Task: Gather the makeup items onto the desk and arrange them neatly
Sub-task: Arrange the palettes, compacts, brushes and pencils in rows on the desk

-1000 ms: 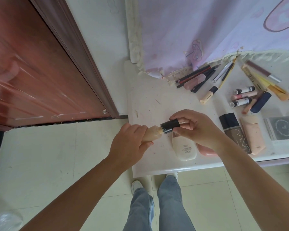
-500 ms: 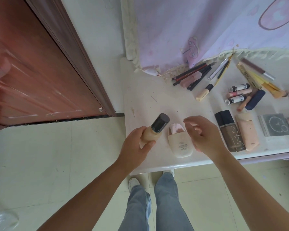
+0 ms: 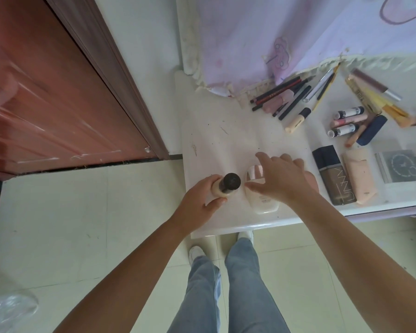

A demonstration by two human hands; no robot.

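My left hand (image 3: 199,200) grips a beige foundation bottle with a black cap (image 3: 228,185), held upright at the near left corner of the white desk (image 3: 216,140). My right hand (image 3: 283,181) hovers with fingers spread over a cream flat bottle (image 3: 264,203) that lies on the desk just right of the upright one. Further right lie a dark foundation bottle (image 3: 334,176) and a peach tube (image 3: 359,177). Pencils and pens (image 3: 288,94), small tubes (image 3: 348,121), a navy case (image 3: 371,131) and a grey palette (image 3: 401,165) are spread behind.
A pink cloth (image 3: 298,32) hangs over the desk's back. A red-brown wooden door (image 3: 58,104) stands to the left. My legs in jeans (image 3: 226,292) are on the tiled floor below the desk edge. Clear plastic (image 3: 7,311) lies at bottom left.
My right hand let go of the bottle's black cap and moved over the cream flat bottle. My left hand turned the foundation bottle from tilted to upright.
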